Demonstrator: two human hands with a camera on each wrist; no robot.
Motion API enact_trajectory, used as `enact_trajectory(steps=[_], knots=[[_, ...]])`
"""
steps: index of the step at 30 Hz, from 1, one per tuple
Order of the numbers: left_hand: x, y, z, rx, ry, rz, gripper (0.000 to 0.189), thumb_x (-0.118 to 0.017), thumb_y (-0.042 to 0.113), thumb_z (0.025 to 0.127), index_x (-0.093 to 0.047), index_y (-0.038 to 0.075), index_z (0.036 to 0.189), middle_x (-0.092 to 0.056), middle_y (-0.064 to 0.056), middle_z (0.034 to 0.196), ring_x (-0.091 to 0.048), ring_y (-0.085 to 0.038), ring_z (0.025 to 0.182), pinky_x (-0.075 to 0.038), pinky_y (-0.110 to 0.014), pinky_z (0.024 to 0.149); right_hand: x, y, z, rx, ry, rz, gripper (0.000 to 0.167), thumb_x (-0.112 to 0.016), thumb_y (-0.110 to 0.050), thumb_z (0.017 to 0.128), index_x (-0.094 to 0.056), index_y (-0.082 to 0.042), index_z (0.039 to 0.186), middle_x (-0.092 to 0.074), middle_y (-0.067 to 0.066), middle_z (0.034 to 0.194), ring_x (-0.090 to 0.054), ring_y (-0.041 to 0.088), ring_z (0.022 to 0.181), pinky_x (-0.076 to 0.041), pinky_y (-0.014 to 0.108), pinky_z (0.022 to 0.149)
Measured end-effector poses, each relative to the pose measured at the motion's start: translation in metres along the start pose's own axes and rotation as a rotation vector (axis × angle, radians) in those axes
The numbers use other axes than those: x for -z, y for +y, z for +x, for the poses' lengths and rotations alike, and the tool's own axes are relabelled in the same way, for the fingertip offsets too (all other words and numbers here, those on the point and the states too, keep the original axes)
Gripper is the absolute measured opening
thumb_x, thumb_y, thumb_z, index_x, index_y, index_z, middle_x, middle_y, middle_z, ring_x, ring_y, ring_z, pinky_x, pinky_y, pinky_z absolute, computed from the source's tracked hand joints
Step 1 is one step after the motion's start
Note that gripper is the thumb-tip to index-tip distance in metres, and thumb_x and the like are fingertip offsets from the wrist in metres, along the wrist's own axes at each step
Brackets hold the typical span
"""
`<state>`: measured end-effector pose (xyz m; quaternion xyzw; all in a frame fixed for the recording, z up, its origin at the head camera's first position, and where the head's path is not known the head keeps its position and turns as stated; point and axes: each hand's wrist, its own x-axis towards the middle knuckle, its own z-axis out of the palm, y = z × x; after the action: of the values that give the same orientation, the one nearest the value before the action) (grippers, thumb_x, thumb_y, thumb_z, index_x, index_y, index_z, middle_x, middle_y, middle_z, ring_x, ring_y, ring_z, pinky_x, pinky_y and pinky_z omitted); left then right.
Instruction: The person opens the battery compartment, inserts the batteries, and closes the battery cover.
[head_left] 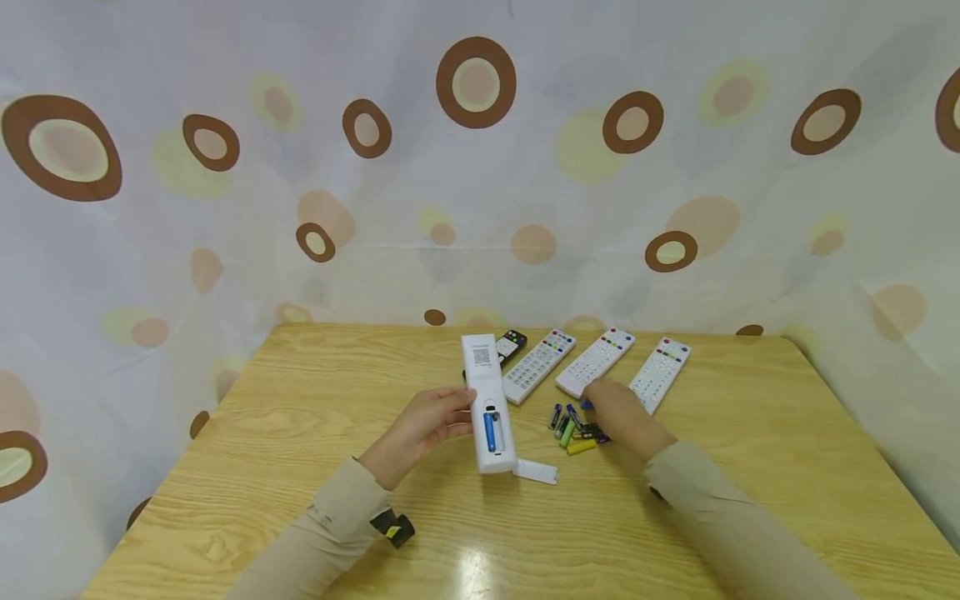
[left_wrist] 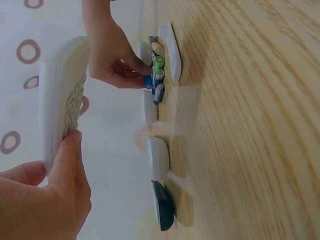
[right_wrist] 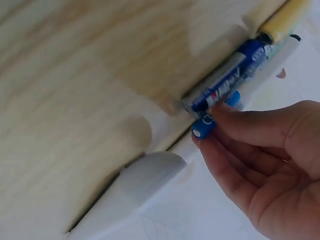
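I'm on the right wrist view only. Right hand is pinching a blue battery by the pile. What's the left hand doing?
Observer: The left hand holds a white remote up, its back towards the head camera.

Operator: Back open? Anything in there?

Observer: Yes, the head view shows one blue battery in the open compartment, on its left side as seen there.

Operator: Anything loose near that remote?

Observer: A small white cover lies on the table, just right of the remote's lower end in the head view.
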<state>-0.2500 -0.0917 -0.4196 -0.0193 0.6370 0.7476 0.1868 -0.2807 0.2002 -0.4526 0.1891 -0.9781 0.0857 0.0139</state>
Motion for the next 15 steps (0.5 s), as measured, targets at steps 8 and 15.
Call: enact_trajectory(steps=[8, 15], knots=[[-0.004, 0.003, 0.001, 0.010, 0.000, -0.006, 0.033, -0.053, 0.008, 0.099, -0.053, -0.013, 0.125, -0.063, -0.021, 0.110, -0.065, -0.018, 0.085, -0.057, -0.030, 0.078, 0.023, -0.008, -0.010, 0.061, 0.057, 0.148, 0.026, -0.064, 0.007, 0.087, -0.063, 0.005, 0.113, -0.067, 0.017, 0.095, -0.064, 0.029, 0.083, -0.055, 0.039, 0.070], [-0.005, 0.005, 0.000, 0.014, -0.007, -0.021, 0.034, -0.054, 0.008, 0.098, -0.053, -0.012, 0.125, -0.063, -0.020, 0.109, -0.064, -0.018, 0.085, -0.057, -0.030, 0.078, 0.036, -0.036, -0.024, 0.179, 0.203, 0.318, 0.029, -0.063, 0.009, 0.087, -0.065, 0.001, 0.115, -0.066, 0.010, 0.094, -0.056, 0.013, 0.074, -0.051, 0.028, 0.062]])
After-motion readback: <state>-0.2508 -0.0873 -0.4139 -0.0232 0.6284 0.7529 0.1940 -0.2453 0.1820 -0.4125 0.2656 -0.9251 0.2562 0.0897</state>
